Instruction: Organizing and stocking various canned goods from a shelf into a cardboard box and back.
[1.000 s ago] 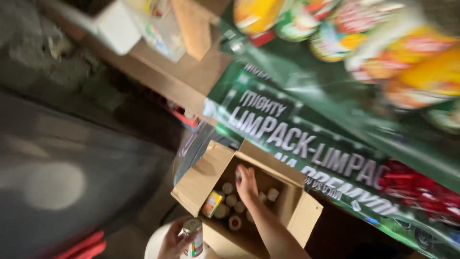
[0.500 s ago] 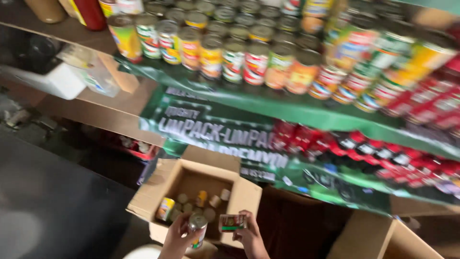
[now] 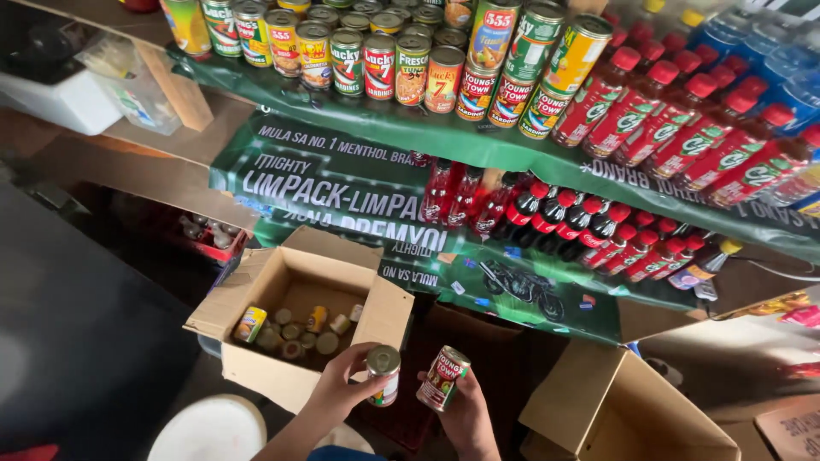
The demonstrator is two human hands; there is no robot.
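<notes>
My left hand (image 3: pixel 343 386) grips a small can (image 3: pixel 383 374) with a silver top, held upright. Beside it my right hand (image 3: pixel 464 413) holds a second small can (image 3: pixel 442 378) with a red and green label, tilted. Both hands are low in the view, just right of an open cardboard box (image 3: pixel 256 374) that holds several more small cans (image 3: pixel 295 331) on its bottom. Above stands a shelf covered in green sheet (image 3: pixel 410 128) with rows of tins (image 3: pixel 393 64).
Red-capped bottles (image 3: pixel 683 111) fill the upper shelf's right side and more red bottles (image 3: pixel 589 230) stand on the shelf below. Another open cardboard box (image 3: pixel 628 410) sits at the lower right. A white round lid or bucket (image 3: pixel 213 431) is at the bottom left.
The view has swung upward from the box to the shelves. My right hand came out of the box with a can, and both hands now hold cans in front of the box.
</notes>
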